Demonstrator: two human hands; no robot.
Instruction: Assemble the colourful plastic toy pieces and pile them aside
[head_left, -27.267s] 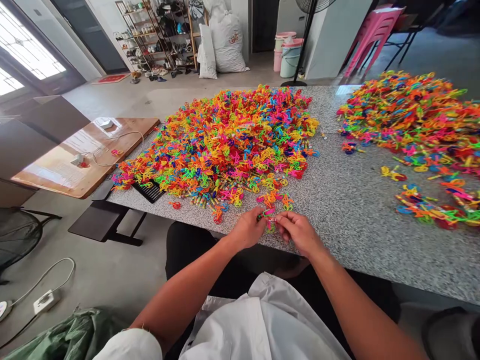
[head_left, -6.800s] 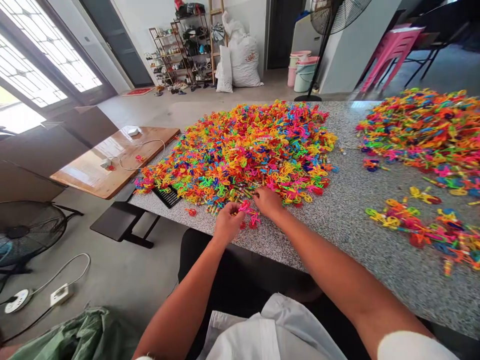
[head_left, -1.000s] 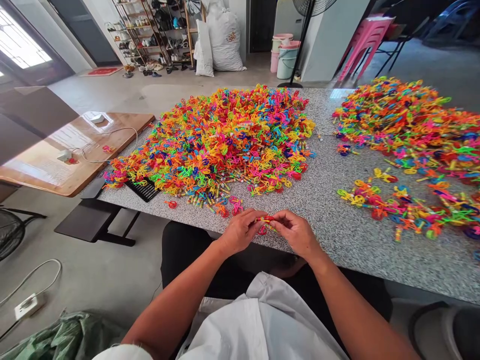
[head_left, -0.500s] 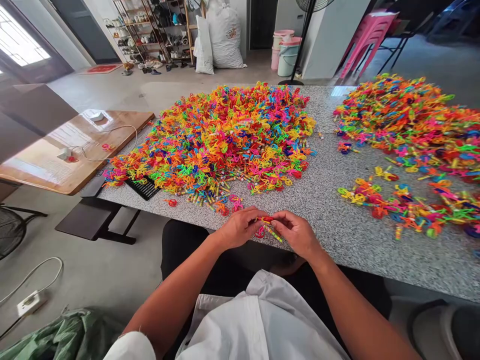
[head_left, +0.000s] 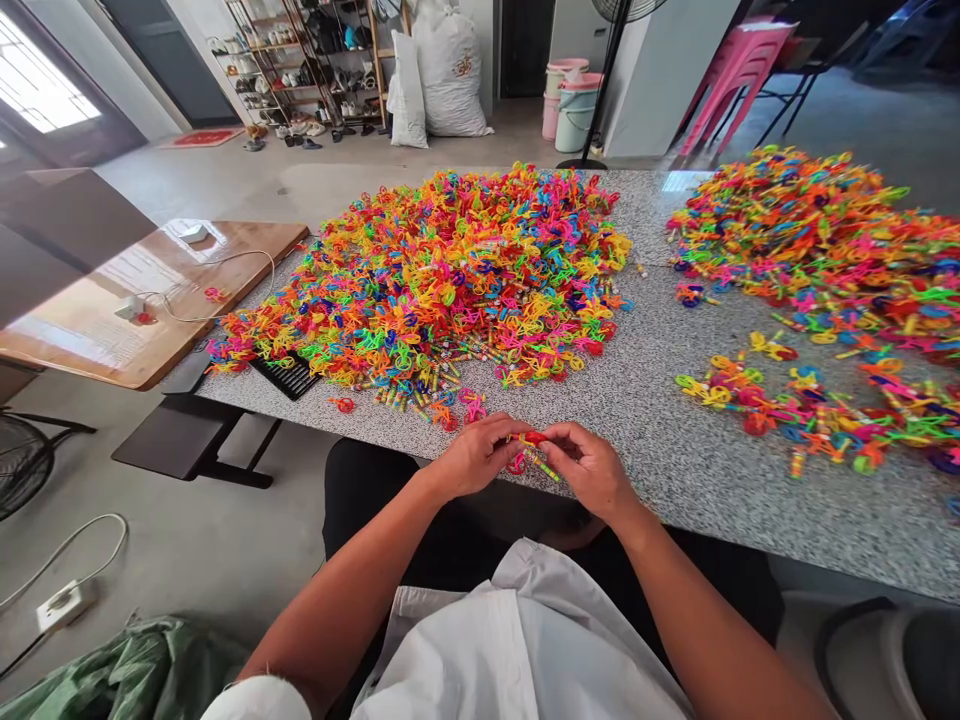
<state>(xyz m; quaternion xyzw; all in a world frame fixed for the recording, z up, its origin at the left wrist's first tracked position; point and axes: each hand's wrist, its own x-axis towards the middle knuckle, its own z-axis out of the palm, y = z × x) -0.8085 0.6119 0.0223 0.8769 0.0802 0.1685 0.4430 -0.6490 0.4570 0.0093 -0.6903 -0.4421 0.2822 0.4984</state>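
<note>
Room with a grey floor; a speckled stone desk [head_left: 645, 420] is running across it, its near edge passing just beyond the person's lap. A small red piece [head_left: 533, 438] is sitting above that near edge, midway between the two hands, its ends hidden by the fingers. Left hand [head_left: 474, 456]: fingers are closing on the left end, thumb below. Right hand [head_left: 592, 466]: thumb and forefinger are pinching the right end. A yellow-green striped stick [head_left: 545, 467] is slanting down to the right just below the red piece; cannot tell whether it is joined to it. A pink ring-shaped piece [head_left: 516, 463] is showing beneath the left fingers.

Beyond the left hand, a pink piece [head_left: 472, 404] and an orange piece [head_left: 443, 413] are lying close together. Farther off, a broad heap of bright plastic pieces [head_left: 465, 270] is spreading over the desk, striped sticks poking from its near side. A black slotted tray [head_left: 294, 380] is lying at its near left corner, partly covered; a lone red ring [head_left: 343, 405] is resting just right of it.

To the right, a scatter of pieces [head_left: 757, 395] is trailing near a second heap [head_left: 817, 230] at the far right. Left of the desk, a wooden board [head_left: 150, 310] is carrying a white cable [head_left: 240, 256]. Far side: white sacks [head_left: 454, 75], lidded buckets [head_left: 577, 118] and stacked pink stools [head_left: 739, 75] are standing on the floor.
</note>
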